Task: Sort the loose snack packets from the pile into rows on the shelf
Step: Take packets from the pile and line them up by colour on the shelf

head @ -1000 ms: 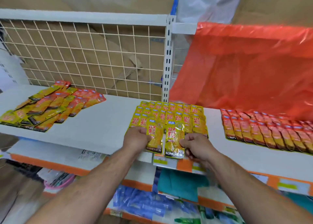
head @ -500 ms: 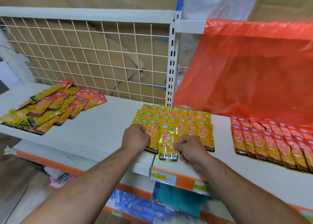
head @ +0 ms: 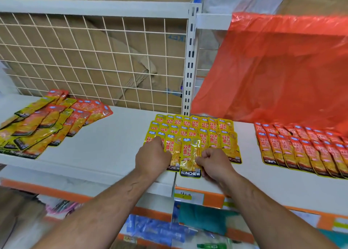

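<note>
Rows of yellow snack packets (head: pixel 203 130) lie overlapping on the white shelf (head: pixel 113 147) in the middle. My left hand (head: pixel 152 158) has its fingers curled on the front row's left packets. My right hand (head: pixel 214 164) pinches the right edge of the front yellow KONCHEW packet (head: pixel 189 156), which sticks out toward the shelf's front edge. A loose pile of mixed yellow and orange packets (head: pixel 47 122) lies at the far left of the shelf. Sorted rows of orange packets (head: pixel 301 150) fill the right side.
A wire mesh back panel (head: pixel 94 60) and a slotted upright post (head: pixel 190 64) stand behind the shelf. A red plastic bag (head: pixel 278 69) hangs over the right section. Lower shelves with orange edge strips (head: pixel 212 199) hold blue and green goods.
The view has shifted closer and slightly left. Both hands stayed on the front yellow packets, nudging them back into the row; the front packet now lies further onto the shelf.
</note>
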Demonstrator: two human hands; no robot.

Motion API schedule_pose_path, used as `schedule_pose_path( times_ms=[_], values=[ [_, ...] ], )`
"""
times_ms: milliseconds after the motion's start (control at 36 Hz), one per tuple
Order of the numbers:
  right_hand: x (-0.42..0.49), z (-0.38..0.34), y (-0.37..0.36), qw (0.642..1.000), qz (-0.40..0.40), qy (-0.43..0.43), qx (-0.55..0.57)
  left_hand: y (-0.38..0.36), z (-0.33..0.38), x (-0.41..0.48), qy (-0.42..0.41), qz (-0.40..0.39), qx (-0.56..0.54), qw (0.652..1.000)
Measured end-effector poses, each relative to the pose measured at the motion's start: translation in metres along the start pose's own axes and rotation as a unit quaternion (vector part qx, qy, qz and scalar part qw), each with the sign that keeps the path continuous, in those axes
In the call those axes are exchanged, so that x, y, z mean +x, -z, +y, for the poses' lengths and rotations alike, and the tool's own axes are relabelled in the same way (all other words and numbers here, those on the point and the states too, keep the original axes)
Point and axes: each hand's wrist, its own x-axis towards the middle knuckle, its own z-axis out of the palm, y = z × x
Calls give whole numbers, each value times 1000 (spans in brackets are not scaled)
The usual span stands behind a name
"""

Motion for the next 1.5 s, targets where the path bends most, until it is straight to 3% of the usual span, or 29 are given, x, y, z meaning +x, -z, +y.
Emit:
schedule_pose_path(
  times_ms=[250, 500, 611, 806, 1056, 1417, 1500],
  values=[
    [-5, -5, -4, 999, 26, -5, -20, 2, -2, -5, -42, 0, 45, 998],
    [-8, -22, -17, 999, 39, -32, 18, 14, -5, -10, -68, 42, 16, 997],
    [2, -27, -25, 994, 91, -29, -47, 19, -9, -12, -79, 49, 18, 995],
    [3, -36, -31, 980, 106, -34, -167, 17, -20, -16, -93, 32, 28, 995],
    [-1, -48, -35, 962, 115, -58, -243, 16, -24, -14, -95, 26, 40, 994],
    [-5, -52, -31, 931, 116, 26, -346, 19, -25, -13, -128, 33, 94, 987],
    [-5, -53, -32, 922, 120, 78, -361, 24, -27, -14, -132, 41, 124, 983]
  ],
)
